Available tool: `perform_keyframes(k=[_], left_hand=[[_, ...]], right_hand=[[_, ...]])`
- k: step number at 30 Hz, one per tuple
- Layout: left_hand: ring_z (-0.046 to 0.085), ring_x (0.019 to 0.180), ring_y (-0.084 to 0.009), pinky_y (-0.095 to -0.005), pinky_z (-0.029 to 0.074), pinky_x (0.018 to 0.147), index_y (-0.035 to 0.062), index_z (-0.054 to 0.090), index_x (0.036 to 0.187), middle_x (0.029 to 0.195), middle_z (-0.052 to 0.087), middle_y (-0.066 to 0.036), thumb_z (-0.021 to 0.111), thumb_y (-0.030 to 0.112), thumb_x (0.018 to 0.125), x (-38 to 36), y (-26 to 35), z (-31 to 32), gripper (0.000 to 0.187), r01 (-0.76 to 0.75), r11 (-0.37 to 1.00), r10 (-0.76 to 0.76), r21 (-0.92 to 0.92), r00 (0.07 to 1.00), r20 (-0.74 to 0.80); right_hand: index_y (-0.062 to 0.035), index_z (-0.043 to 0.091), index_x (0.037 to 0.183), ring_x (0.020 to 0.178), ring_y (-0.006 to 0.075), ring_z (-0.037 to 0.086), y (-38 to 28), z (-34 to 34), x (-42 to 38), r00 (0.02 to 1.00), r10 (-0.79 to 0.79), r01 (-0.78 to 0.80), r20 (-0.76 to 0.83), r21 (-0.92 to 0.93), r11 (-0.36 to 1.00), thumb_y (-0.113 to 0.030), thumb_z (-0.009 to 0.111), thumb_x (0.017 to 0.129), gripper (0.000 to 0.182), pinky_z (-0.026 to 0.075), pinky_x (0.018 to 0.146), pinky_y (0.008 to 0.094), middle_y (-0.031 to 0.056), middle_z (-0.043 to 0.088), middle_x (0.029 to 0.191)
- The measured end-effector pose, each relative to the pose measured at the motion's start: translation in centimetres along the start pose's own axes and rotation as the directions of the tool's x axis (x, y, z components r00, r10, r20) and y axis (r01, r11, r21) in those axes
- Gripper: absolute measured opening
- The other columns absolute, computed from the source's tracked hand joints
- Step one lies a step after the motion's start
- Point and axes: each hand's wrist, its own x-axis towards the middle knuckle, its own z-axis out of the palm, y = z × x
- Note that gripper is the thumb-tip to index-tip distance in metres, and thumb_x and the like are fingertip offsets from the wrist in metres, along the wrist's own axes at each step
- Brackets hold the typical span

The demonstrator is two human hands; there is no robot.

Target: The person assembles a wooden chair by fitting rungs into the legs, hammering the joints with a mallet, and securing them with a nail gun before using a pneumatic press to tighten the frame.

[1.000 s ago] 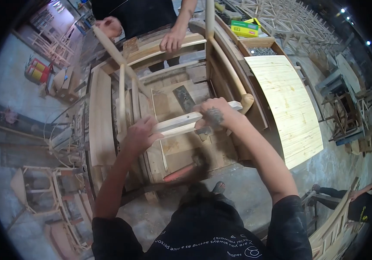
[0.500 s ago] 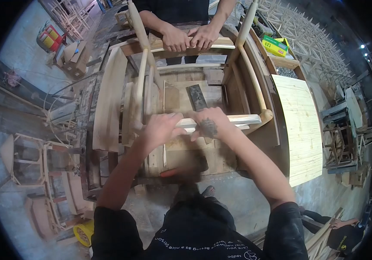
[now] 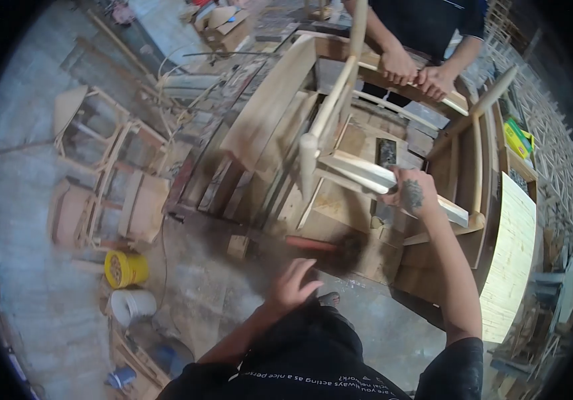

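Note:
A wooden chair frame (image 3: 330, 107) with round legs lies across the workbench. My right hand (image 3: 414, 190), tattooed on the back, is wrapped round the near rail (image 3: 360, 171) of the frame. My left hand (image 3: 295, 285) is off the frame, low and near the bench's front edge, with its fingers apart and nothing in it. Just beyond it is a hammer with a red handle (image 3: 311, 244); its head is blurred. A dark flat block (image 3: 386, 152) lies on the bench inside the frame.
Across the bench, a co-worker's two hands (image 3: 420, 77) grip the far rail. A light board (image 3: 510, 257) and a green-yellow box (image 3: 518, 138) are at the right. Yellow bucket (image 3: 126, 269), white bucket (image 3: 133, 303) and chair parts (image 3: 106, 193) stand on the floor at left.
My left hand has let go of the near rail and moved down toward my body. My right hand stays on the rail. The view has turned, showing more floor at the left.

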Motion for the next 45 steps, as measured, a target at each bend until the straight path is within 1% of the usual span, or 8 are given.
perform_keyframes(k=[6,10,12,15,17,21,27,45], left_hand=[[0.068,0.094,-0.0352,-0.0438,0.054,0.078,0.0036,0.065,0.114,0.102,0.069,-0.013,0.082,0.023,0.083,4.0,-0.9,-5.6,0.041,-0.022,0.967,0.058,0.254,0.989,-0.137],[0.062,0.106,-0.0364,-0.045,0.049,0.093,0.0047,0.063,0.118,0.109,0.064,-0.014,0.08,0.027,0.08,17.1,2.3,-5.9,0.047,-0.521,0.79,0.571,0.323,0.818,-0.077],[0.058,0.12,-0.0363,-0.0459,0.047,0.099,0.003,0.061,0.125,0.131,0.059,-0.019,0.081,0.032,0.08,22.2,4.4,-4.3,0.057,-0.648,0.672,0.666,0.358,0.741,0.09],[0.065,0.113,-0.0356,-0.046,0.05,0.095,0.002,0.068,0.119,0.117,0.068,-0.021,0.086,0.032,0.074,28.0,4.4,0.0,0.057,-0.612,0.738,0.491,0.286,0.777,0.395],[0.069,0.107,-0.0356,-0.0451,0.052,0.092,0.0014,0.072,0.111,0.107,0.072,-0.02,0.089,0.032,0.071,30.7,5.8,-0.2,0.053,-0.507,0.84,0.247,0.196,0.677,0.694],[0.072,0.098,-0.0335,-0.0429,0.056,0.084,0.0023,0.078,0.093,0.099,0.074,-0.019,0.09,0.031,0.067,31.4,5.3,0.6,0.04,-0.534,0.831,0.292,0.157,0.658,0.694],[0.074,0.09,-0.0305,-0.0397,0.058,0.079,0.0051,0.079,0.091,0.089,0.076,-0.015,0.089,0.025,0.067,31.5,4.6,1.8,0.033,-0.571,0.815,0.373,0.093,0.641,0.67],[0.075,0.08,-0.0267,-0.037,0.06,0.071,0.0046,0.079,0.081,0.077,0.074,-0.011,0.089,0.042,0.06,32.2,4.3,2.2,0.044,-0.606,0.795,0.443,0.037,0.621,0.647]], right_hand=[[-0.0087,0.068,0.105,0.087,0.0391,0.069,0.0,0.0,0.0,1.0,0.001,-0.003,0.021,0.07,0.998,-0.045,0.088,0.063,0.059,0.055,0.078,0.0477,0.0187,0.071,0.088],[-0.0102,0.069,0.107,0.083,0.0378,0.071,0.0,0.3,-0.2,1.0,-0.003,0.003,-0.025,0.025,1.0,-0.048,0.086,0.066,0.059,0.056,0.076,0.0468,0.0168,0.072,0.085],[-0.0125,0.07,0.11,0.081,0.0373,0.071,-0.3,0.1,-0.2,0.998,-0.021,0.021,-0.061,-0.001,1.0,-0.051,0.085,0.067,0.06,0.057,0.075,0.0468,0.0163,0.073,0.084],[-0.0135,0.07,0.108,0.08,0.0379,0.071,0.3,1.0,0.1,0.998,0.031,-0.033,-0.046,-0.027,0.999,-0.049,0.085,0.064,0.058,0.057,0.075,0.0476,0.0169,0.072,0.084],[-0.0137,0.071,0.108,0.081,0.0386,0.071,0.1,1.0,0.3,0.997,0.073,-0.074,-0.022,-0.012,0.997,-0.05,0.086,0.063,0.06,0.057,0.076,0.0478,0.0171,0.073,0.084],[-0.014,0.07,0.107,0.08,0.0368,0.071,-0.5,0.3,0.4,0.993,0.117,-0.117,0.009,0.023,0.993,-0.043,0.085,0.064,0.053,0.057,0.075,0.0464,0.0154,0.073,0.085],[-0.0129,0.069,0.104,0.08,0.0339,0.071,-1.3,-0.2,0.4,0.984,0.169,-0.172,0.053,0.07,0.983,-0.035,0.084,0.066,0.046,0.057,0.072,0.0434,0.0118,0.074,0.087],[-0.0128,0.07,0.112,0.077,0.0366,0.07,-0.2,0.4,0.5,0.989,0.143,-0.143,0.044,-0.008,0.99,-0.048,0.09,0.061,0.066,0.056,0.068,0.044,0.0172,0.071,0.08]])
